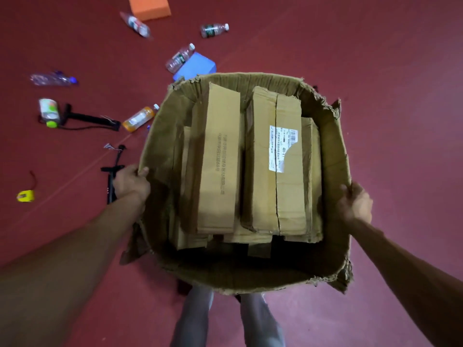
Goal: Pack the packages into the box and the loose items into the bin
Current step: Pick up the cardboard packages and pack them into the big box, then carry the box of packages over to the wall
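Observation:
A big worn cardboard box (333,156) fills the middle of the head view, held above the red floor. Inside it lie several long brown cardboard packages (218,159); one on the right carries a white shipping label (281,146). My left hand (131,182) grips the box's left rim with the thumb over the edge. My right hand (355,202) grips the right rim. Loose items lie on the floor to the left: an orange drink bottle (140,118), clear water bottles (180,57), a green-capped bottle (48,112) and a yellow tape measure (25,196).
An orange foam block (150,6) and a blue block (196,66) lie beyond the box. Black pump-like tools (92,120) lie on the floor at left, one (111,181) just by my left hand. My legs (225,319) stand under the box's near edge. No bin is in view.

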Demonstrator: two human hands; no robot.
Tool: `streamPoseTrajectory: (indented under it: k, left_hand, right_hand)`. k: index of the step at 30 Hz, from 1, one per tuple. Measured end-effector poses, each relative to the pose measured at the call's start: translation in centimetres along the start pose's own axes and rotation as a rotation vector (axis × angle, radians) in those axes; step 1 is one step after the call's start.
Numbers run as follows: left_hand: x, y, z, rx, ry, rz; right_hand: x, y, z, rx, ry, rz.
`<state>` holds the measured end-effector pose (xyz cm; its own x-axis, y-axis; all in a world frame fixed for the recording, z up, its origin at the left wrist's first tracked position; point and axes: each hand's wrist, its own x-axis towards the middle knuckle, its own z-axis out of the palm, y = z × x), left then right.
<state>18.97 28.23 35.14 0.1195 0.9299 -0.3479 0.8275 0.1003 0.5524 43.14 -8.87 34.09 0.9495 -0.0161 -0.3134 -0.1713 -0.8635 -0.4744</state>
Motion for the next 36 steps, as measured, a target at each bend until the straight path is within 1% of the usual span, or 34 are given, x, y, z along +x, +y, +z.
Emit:
streamPoseTrajectory:
  k: [2, 8, 10, 13, 17, 21, 24, 27, 29, 33, 36]
  left_hand:
    - [-3.4, -0.3, -4.4, -0.102, 0.061, -0.092]
    - [-13.0, -4.7, -15.7, -0.171, 0.246, -0.294]
    - [-16.1, -6.7, -19.1, -0.216, 0.303, -0.383]
    - [-20.8, -10.2, -24.3, -0.255, 0.368, -0.465]
    - [-28.4, -17.2, -30.8, -0.315, 0.483, -0.602]
    - [-37.7, -25.4, -35.7, -0.359, 0.589, -0.756]
    - [-45.6, -32.0, -38.7, -0.441, 0.697, -0.871]
    - [-54.4, -38.1, -41.6, -0.530, 0.802, -0.949]
    - [-60.5, -42.0, -44.0, -0.566, 0.861, -0.976]
    - [-72.7, -48.9, -47.8, -0.579, 0.977, -1.003]
    - [-81.2, -53.3, -49.6, -0.561, 1.102, -1.084]
  right_hand:
    - [-1.1, -2.6, -2.6, 0.035, -0.046, -0.087]
    - [-5.8, -11.1, -7.9, -0.026, -0.186, -0.345]
    - [-8.2, -13.8, -8.4, -0.078, -0.229, -0.403]
    - [-12.7, -16.8, -8.1, -0.095, -0.323, -0.504]
    - [-20.2, -19.5, -6.2, -0.174, -0.443, -0.656]
    - [-31.3, -20.9, -4.0, -0.209, -0.553, -0.859]
    - [-40.6, -20.5, -2.8, -0.251, -0.652, -1.014]
    - [-50.3, -19.1, -2.2, -0.332, -0.740, -1.284]
    - [-57.1, -17.7, -2.5, -0.353, -0.761, -1.414]
    - [-71.5, -14.4, -4.4, -0.346, -0.824, -1.549]
    - [-82.2, -11.1, -6.0, -0.332, -0.911, -1.627]
